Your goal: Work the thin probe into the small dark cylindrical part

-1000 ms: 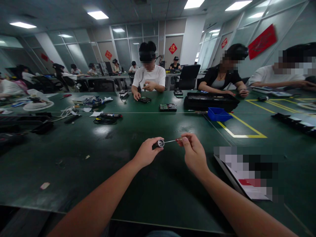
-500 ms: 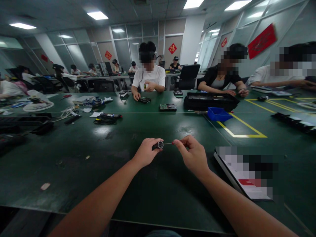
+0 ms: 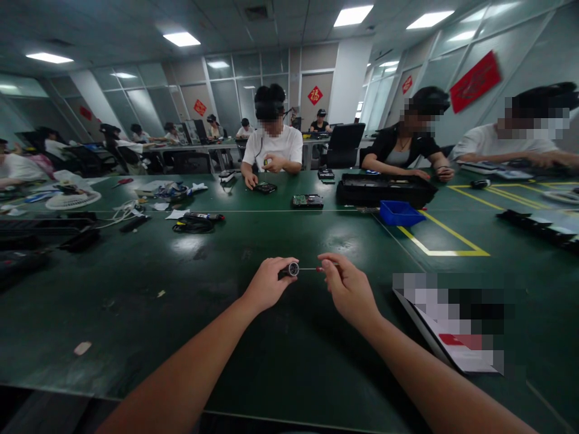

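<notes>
Between the thumb and fingers of my left hand (image 3: 268, 284) is a small black flashlight (image 3: 294, 269), its round silver-rimmed end facing me. My right hand (image 3: 350, 287) pinches a thin screwdriver (image 3: 319, 269) by its reddish handle, most of which the fingers hide. The slim metal shaft lies level and points left, its tip at the flashlight's side. Whether the tip sits in a screw or only touches there, I cannot tell. Both hands are held above the green table (image 3: 253, 361).
A white booklet-like item (image 3: 420, 313), partly blurred, lies right of my right forearm. Ahead are a blue bin (image 3: 400, 213), a black tray (image 3: 384, 191), a hard drive (image 3: 307, 201) and a coiled black cable (image 3: 196, 223). Across the table a person (image 3: 274, 147) works with a tool.
My right hand's fingers have shifted on the screwdriver handle, with the index finger now straighter. The left hand keeps its hold on the flashlight. The view has tilted slightly upward.
</notes>
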Tool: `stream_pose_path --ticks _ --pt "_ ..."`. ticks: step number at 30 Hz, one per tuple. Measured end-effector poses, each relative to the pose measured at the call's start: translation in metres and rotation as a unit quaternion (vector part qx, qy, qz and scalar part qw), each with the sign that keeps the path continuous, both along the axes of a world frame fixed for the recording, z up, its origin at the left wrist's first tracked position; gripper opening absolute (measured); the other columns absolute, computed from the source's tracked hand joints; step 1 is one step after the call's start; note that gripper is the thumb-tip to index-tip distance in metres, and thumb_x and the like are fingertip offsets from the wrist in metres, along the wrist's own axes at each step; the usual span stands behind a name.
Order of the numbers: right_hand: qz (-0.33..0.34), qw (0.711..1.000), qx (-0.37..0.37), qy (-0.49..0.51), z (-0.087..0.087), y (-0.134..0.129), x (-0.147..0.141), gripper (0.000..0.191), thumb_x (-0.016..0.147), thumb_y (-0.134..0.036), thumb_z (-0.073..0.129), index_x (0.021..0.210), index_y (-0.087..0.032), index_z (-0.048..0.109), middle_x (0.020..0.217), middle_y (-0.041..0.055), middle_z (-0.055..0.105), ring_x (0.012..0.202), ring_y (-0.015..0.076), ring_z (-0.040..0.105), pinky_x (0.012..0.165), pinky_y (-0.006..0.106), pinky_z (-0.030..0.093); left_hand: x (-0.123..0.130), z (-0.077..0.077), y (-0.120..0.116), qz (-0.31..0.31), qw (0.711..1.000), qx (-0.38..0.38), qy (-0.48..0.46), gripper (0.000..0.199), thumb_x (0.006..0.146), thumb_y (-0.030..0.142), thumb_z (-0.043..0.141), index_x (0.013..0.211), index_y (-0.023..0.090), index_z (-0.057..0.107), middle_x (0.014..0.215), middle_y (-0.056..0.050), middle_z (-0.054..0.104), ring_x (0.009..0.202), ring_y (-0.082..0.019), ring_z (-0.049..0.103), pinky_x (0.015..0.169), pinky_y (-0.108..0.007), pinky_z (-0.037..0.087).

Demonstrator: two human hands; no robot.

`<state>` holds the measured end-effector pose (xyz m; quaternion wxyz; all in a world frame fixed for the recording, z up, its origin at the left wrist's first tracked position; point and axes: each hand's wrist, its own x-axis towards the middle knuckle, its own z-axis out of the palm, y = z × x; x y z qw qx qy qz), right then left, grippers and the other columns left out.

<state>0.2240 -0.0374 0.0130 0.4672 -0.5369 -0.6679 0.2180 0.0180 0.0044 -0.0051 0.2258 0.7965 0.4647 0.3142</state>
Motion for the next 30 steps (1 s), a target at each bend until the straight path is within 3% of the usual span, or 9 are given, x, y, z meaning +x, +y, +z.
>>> stream_pose_path --ticks 2,7,12,15,18,21,27,30 --pt "0.013 1.0 -0.002 0.008 0.001 0.0 0.0 0.033 0.099 -0.039 0.044 0.122 -0.021 0.06 0.066 -0.0021 0.061 0.057 0.0167 0.058 0.054 0.028 0.041 0.0 0.0 0.0 0.002 1.0 0.0 0.001 0.037 0.086 0.018 0.071 0.121 0.027 0.066 0.114 -0.001 0.07 0.108 -0.023 0.06 0.099 -0.04 0.042" --pt "0.004 1.0 -0.009 0.001 0.001 -0.001 -0.001 0.037 0.101 -0.044 0.038 0.103 -0.022 0.068 0.07 0.0009 0.063 0.062 0.0177 0.06 0.058 0.03 0.042 0.001 0.001 0.0 0.007 1.0 0.006 0.002 0.037 0.086 0.018 0.071 0.121 0.026 0.066 0.115 -0.001 0.07 0.108 -0.023 0.06 0.099 -0.04 0.042" --pt "-0.003 1.0 0.019 0.016 -0.001 0.0 -0.002 0.03 0.098 -0.037 0.044 0.121 -0.022 0.057 0.081 0.0015 0.066 0.069 0.0187 0.062 0.064 0.031 0.045 0.0 -0.001 0.001 0.008 1.0 0.005 0.005 0.037 0.086 0.018 0.071 0.122 0.027 0.066 0.116 -0.002 0.069 0.109 -0.024 0.059 0.099 -0.041 0.042" --pt "0.023 1.0 0.009 0.017 -0.002 -0.001 -0.001 0.026 0.1 -0.038 0.042 0.105 -0.023 0.062 0.077 0.0003 0.063 0.069 0.018 0.06 0.064 0.031 0.044 -0.001 -0.001 0.001 0.01 1.0 0.007 0.006 0.037 0.087 0.02 0.07 0.123 0.027 0.065 0.116 -0.002 0.069 0.11 -0.024 0.059 0.1 -0.042 0.043" --pt "0.024 0.999 -0.011 0.021 -0.003 0.0 -0.002 0.033 0.102 -0.043 0.037 0.096 -0.024 0.064 0.074 0.0003 0.062 0.067 0.018 0.06 0.063 0.031 0.044 -0.001 0.0 0.0 0.006 1.0 0.004 0.01 0.037 0.086 0.019 0.07 0.122 0.026 0.065 0.115 -0.003 0.069 0.109 -0.024 0.059 0.1 -0.041 0.042" --pt "0.002 0.997 -0.012 0.075 -0.003 0.001 -0.003 0.027 0.098 -0.042 0.046 0.113 -0.023 0.059 0.083 0.002 0.067 0.073 0.0195 0.062 0.068 0.033 0.048 -0.001 0.0 0.0 0.009 1.0 0.001 0.012 0.037 0.086 0.019 0.07 0.123 0.027 0.065 0.115 -0.003 0.069 0.109 -0.024 0.059 0.099 -0.041 0.043" --pt "0.011 0.977 -0.028 0.21 -0.006 0.007 -0.004 0.031 0.094 -0.048 0.055 0.099 -0.019 0.066 0.083 0.0052 0.069 0.079 0.0205 0.065 0.08 0.038 0.051 0.0 0.001 0.0 0.014 1.0 -0.007 0.005 0.039 0.087 0.021 0.069 0.125 0.027 0.064 0.117 -0.003 0.069 0.11 -0.024 0.059 0.099 -0.042 0.044" --pt "0.02 0.947 -0.054 0.315 -0.012 0.012 -0.006 0.034 0.092 -0.051 0.057 0.098 -0.02 0.067 0.088 0.0054 0.069 0.08 0.0201 0.066 0.079 0.038 0.054 0.001 0.003 0.0 0.014 1.0 -0.008 -0.01 0.039 0.088 0.02 0.068 0.126 0.026 0.064 0.119 -0.004 0.069 0.113 -0.024 0.059 0.102 -0.043 0.043"
